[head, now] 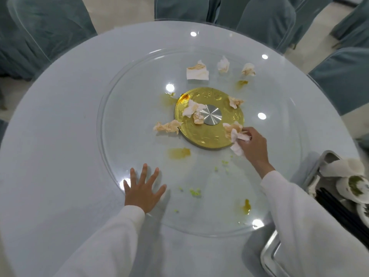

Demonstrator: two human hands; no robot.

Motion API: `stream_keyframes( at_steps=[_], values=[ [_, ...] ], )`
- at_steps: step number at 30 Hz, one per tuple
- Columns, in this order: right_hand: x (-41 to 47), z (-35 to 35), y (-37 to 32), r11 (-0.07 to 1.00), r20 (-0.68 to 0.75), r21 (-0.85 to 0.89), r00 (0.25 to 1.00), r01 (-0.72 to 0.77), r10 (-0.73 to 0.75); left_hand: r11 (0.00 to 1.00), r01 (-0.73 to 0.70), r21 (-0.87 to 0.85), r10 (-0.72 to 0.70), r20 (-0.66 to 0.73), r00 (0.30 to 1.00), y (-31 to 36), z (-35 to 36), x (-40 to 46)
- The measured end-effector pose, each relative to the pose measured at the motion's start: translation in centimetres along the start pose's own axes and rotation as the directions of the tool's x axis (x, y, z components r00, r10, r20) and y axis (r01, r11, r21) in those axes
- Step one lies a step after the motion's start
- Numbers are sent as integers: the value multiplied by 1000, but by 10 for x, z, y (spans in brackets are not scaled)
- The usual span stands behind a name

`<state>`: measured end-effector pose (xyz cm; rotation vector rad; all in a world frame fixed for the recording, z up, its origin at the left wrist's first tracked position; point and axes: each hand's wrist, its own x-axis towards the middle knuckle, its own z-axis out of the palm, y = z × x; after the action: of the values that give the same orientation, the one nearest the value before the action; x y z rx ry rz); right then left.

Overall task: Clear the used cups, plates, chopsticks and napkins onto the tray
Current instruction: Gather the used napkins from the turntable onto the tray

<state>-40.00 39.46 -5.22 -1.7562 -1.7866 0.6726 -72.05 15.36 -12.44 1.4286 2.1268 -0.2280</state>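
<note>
Several crumpled, stained napkins lie on the glass turntable (123, 108): one flat napkin (197, 73) at the back, two small ones (223, 64) (249, 69) beside it, others (192, 109) (235, 101) on the gold hub (208, 136), one (167, 126) left of the hub. My right hand (253, 144) grips a bunch of napkins (236, 136) at the hub's near right edge. My left hand (142, 188) presses flat, fingers spread, on the turntable's near rim. The metal tray (269, 254) at the right edge holds used cups (353, 185), black chopsticks (335, 204) and a napkin (331, 166).
Yellow sauce smears (179, 152) (247, 205) and green crumbs (194, 191) mark the glass. Grey-green covered chairs (265, 19) ring the round white table (50, 156) at the back, left and right.
</note>
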Motion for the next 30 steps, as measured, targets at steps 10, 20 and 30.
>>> stream_keyframes(
  at_steps=[10,20,30],
  values=[
    [8,-22,63,960,27,-264,994,-96,107,1000,-17,-1,17,-11,1000,-3,-5,0],
    [-41,46,54,969,-73,-164,982,-186,176,997,-26,71,28,-27,999,-3,-9,-1],
    [-110,73,16,982,9,-130,990,-137,140,998,-41,41,39,37,999,-5,-19,0]
  ],
)
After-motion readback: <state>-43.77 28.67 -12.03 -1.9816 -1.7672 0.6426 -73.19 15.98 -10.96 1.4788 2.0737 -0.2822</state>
